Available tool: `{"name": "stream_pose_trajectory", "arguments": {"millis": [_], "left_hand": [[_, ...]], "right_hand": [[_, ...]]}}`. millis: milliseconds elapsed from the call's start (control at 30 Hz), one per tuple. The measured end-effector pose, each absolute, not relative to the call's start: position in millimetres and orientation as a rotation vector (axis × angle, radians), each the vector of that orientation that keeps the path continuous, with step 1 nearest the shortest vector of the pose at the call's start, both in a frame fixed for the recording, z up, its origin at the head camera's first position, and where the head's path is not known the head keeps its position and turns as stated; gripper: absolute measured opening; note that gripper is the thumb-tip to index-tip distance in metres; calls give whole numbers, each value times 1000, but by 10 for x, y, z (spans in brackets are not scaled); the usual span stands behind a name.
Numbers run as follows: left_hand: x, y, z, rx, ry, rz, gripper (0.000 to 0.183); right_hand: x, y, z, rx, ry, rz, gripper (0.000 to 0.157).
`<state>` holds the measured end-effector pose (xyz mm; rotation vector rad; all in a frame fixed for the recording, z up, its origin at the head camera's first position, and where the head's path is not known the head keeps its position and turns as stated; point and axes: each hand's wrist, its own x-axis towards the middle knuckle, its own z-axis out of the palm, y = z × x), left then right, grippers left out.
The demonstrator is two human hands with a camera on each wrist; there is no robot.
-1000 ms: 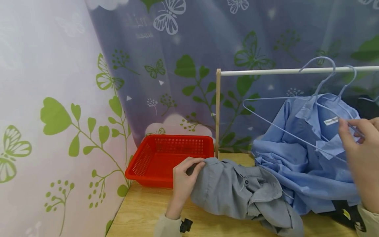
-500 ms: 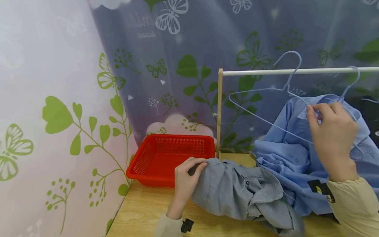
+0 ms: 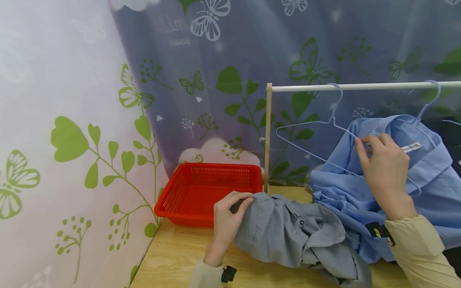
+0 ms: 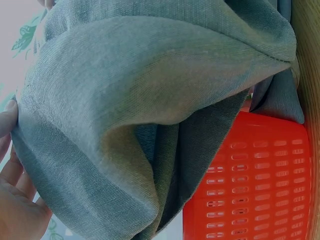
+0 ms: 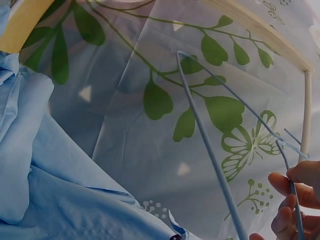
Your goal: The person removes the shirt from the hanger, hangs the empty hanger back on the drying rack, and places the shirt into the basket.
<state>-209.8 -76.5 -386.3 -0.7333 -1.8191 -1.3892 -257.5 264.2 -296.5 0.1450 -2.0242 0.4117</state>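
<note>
My left hand (image 3: 227,220) pinches the edge of a crumpled grey shirt (image 3: 281,232), which lies over the wooden table. The left wrist view shows the cloth (image 4: 100,90) bulging between the fingers (image 4: 17,172) and the red basket. With thumb and fingers, my right hand (image 3: 387,172) grips the sloping right arm of a bare light-blue wire hanger (image 3: 333,119). Its hook sits at the white rod (image 3: 381,86). In the right wrist view the hanger wire (image 5: 207,142) runs down beside the pinching fingers (image 5: 286,220).
A blue shirt (image 3: 349,208) on another hanger (image 3: 426,105) hangs from the rod behind my right hand, its lower part bunched on the table (image 3: 173,252). The red basket (image 3: 180,219) stands left of the wooden post (image 3: 268,136). Something black (image 3: 453,138) hangs at the far right.
My right hand has carried the bare hanger leftward, away from the blue shirt, and its hook has come down to the rod. My left hand keeps its pinch on the grey shirt.
</note>
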Motion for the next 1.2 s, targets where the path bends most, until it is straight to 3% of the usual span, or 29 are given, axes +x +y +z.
{"name": "stream_pose_trajectory", "arguments": {"millis": [400, 733, 800, 967, 1200], "left_hand": [[-2143, -749, -3937, -724, -1824, -1377, 13], [-2311, -767, -4195, -711, -1863, -1351, 14], [-2318, -756, -4200, -719, -1869, -1340, 13], [-2306, -713, -4182, -718, -1903, -1358, 13], [-2226, -500, -4211, -764, -1907, -1299, 12]], "right_hand": [[-2531, 2672, -2980, 153, -2029, 363, 24], [-2287, 2532, -3032, 282, -1943, 316, 25], [-2235, 2481, -3074, 323, -1920, 297, 28], [-2147, 2347, -3250, 421, -1899, 280, 54], [-2100, 2260, -3693, 483, -2021, 279, 60]]}}
